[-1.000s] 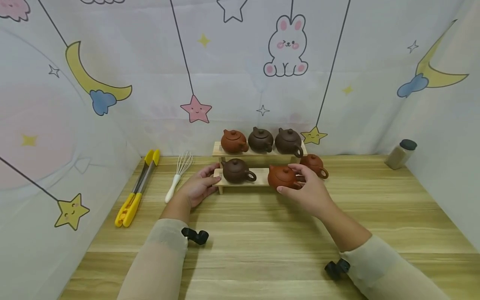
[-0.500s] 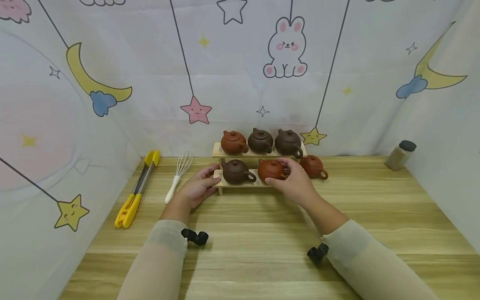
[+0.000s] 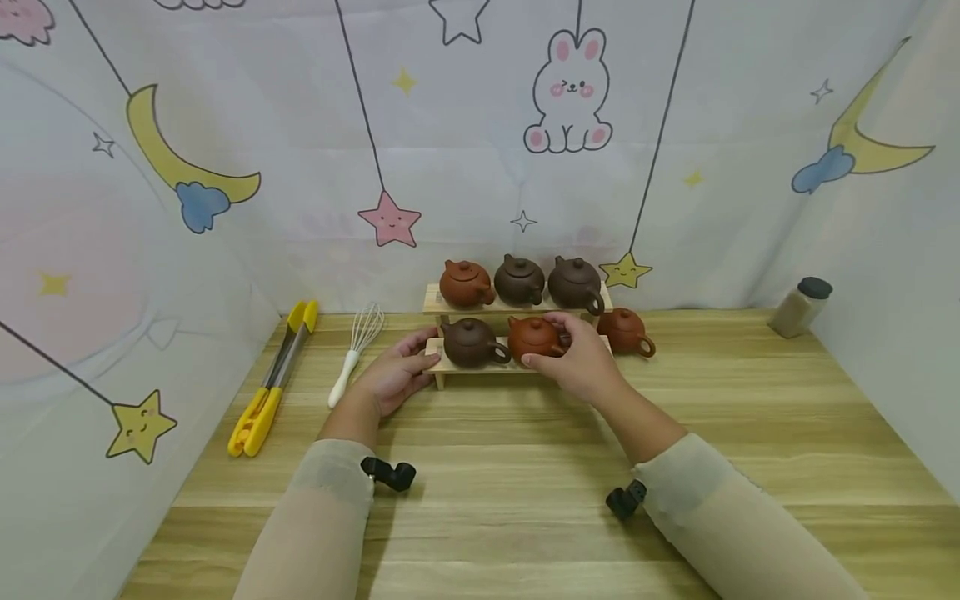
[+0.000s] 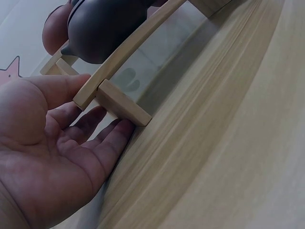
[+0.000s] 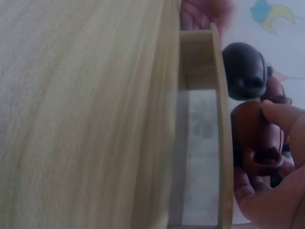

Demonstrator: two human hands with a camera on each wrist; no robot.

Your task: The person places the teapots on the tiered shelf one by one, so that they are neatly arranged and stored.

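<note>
My right hand holds a reddish-brown teapot on the lower tier of a two-tier wooden stand, thumb at the front and fingers behind. In the right wrist view this teapot sits on the board, its handle toward the hand. My left hand grips the lower tier's left end; in the left wrist view the thumb presses the board and curled fingers touch the leg. Beside the held teapot stands a dark brown teapot.
On the upper tier are a reddish teapot and two dark ones. Another reddish teapot stands on the table right of the stand. A whisk and yellow tongs lie left. A black-lidded jar is far right.
My right hand has moved left along the lower tier with the reddish teapot, bringing it close to the dark teapot. The left hand has stayed at the stand's end.
</note>
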